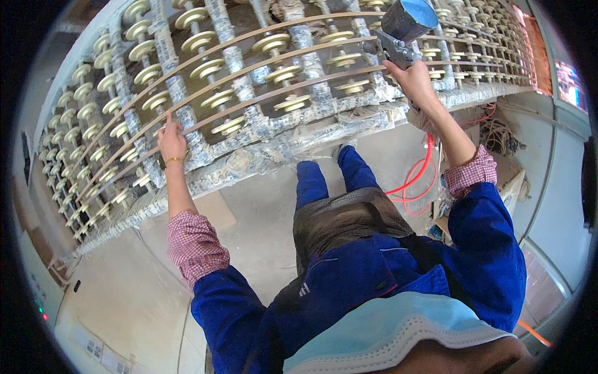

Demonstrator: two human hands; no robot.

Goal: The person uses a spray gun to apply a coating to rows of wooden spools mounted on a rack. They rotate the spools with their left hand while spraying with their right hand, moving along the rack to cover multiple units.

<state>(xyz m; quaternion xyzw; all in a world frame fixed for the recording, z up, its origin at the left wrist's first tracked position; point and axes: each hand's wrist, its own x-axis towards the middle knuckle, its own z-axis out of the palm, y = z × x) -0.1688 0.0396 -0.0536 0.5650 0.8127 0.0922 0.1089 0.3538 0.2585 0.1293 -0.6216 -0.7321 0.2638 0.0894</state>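
Observation:
My right hand (414, 83) grips a spray gun (395, 50) at the upper right. A dark cup (409, 19) with light blue inside sits on the gun. Long thin strips (261, 69) run across a conveyor of pale rollers (205, 70), and the gun is over their right part. At the left, my left hand (172, 140) touches the strips near the conveyor's front edge, with the forefinger extended. Whether its fingers pinch a strip cannot be made out.
The conveyor's frame rail (280, 146) is wrapped in printed paper. A red hose (423, 163) hangs below the gun side. Tangled cords (497, 135) lie at the right beside a grey cabinet (556, 187). A flat board (215, 210) lies on the floor.

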